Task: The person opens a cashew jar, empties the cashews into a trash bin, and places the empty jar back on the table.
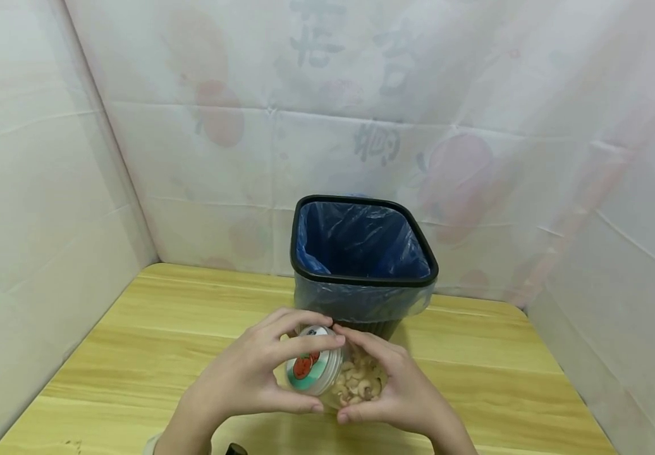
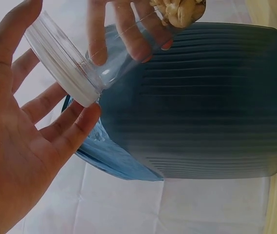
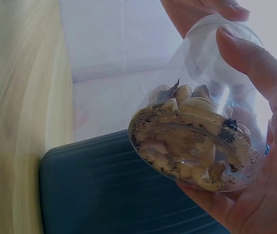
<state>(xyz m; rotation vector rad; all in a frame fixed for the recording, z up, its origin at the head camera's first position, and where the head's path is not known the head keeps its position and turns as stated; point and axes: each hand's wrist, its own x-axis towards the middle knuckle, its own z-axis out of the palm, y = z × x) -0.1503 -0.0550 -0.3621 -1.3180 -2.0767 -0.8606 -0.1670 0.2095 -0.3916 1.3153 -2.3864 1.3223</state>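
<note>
A clear plastic jar [image 3: 196,112] is held tilted between both hands, close in front of the bin. Inside it, cashews [image 1: 358,380] and some dark bits gather at the bottom end. Its round lid [image 1: 307,366] carries a label with a red and green print and faces up and left in the head view. My left hand [image 1: 250,373] grips this lid by its rim, thumb on the near side and fingers on the far side. Around the jar's body curls my right hand [image 1: 407,388], with its thumb [image 3: 245,51] along the clear wall.
Behind the hands, a dark ribbed bin [image 2: 201,97] stands on the wooden table [image 1: 151,341]. Its black rim [image 1: 373,280] holds a blue plastic liner [image 1: 361,240]. A small black object [image 1: 236,449] shows at the bottom edge. Pale printed cloth [image 1: 327,151] encloses the table.
</note>
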